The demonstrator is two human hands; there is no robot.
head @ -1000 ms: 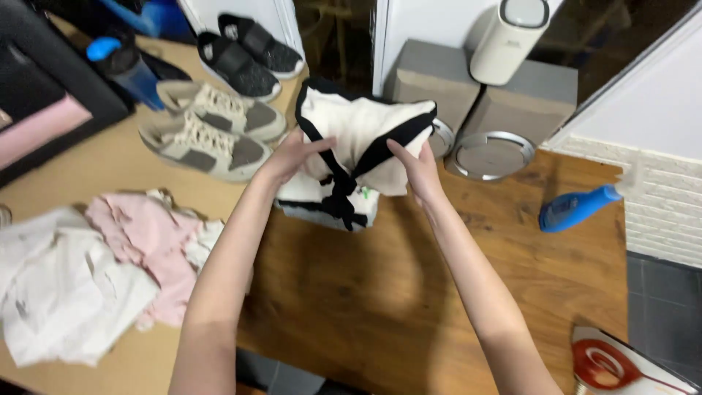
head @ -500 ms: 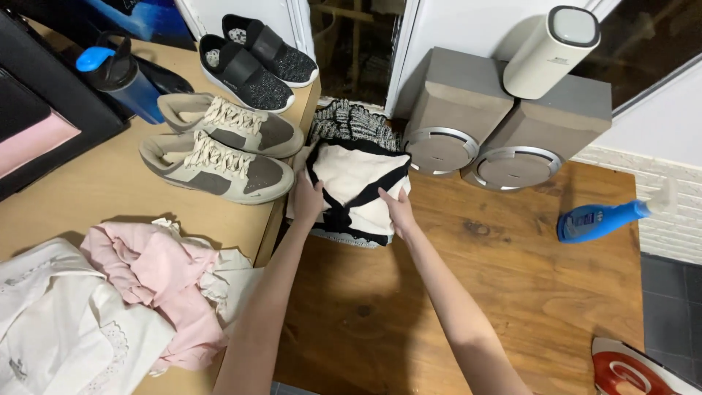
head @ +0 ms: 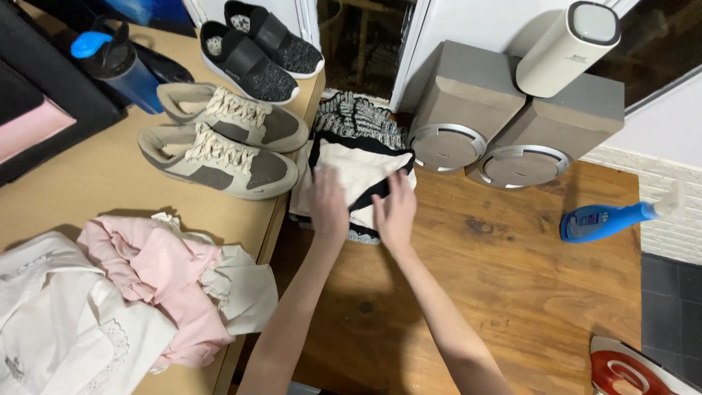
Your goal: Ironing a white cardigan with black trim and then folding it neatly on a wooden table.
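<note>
Dark, glossy wooden floorboards [head: 512,271] fill the lower right of the view, meeting a pale wooden counter [head: 95,183] on the left whose far and near ends run out of frame. Against the back wall lean two grey box speakers with silver rings [head: 504,124], a white rounded cylinder [head: 567,47] resting across their tops. On the counter lies a loose heap of white and pink garments [head: 124,292], cut off at the lower left, then a pair of beige lace-up trainers [head: 219,146] and a pair of black knit strap shoes [head: 259,47]. The folded cream garment with black trim [head: 362,172] sits on a small stack at the foot of the counter, with a black-and-white knitted piece [head: 358,121] just behind it; what lies beneath it is mostly hidden. Both hands rest flat on this fold, the left hand [head: 327,201] and right hand [head: 396,212] spread open with fingers loosely extended, gripping nothing. I judge this as the pressing-down and smoothing of a finished fold onto the stack; the next move calls for lifting the palms straight off so the layers do not shift. A blue spray bottle [head: 603,219] lies on its side on the floor, well apart, and a red and white iron [head: 632,369] is clipped by the lower right corner. A blue-lidded bottle [head: 117,66] stands at the counter's far side beside dark objects too cropped to identify.
</note>
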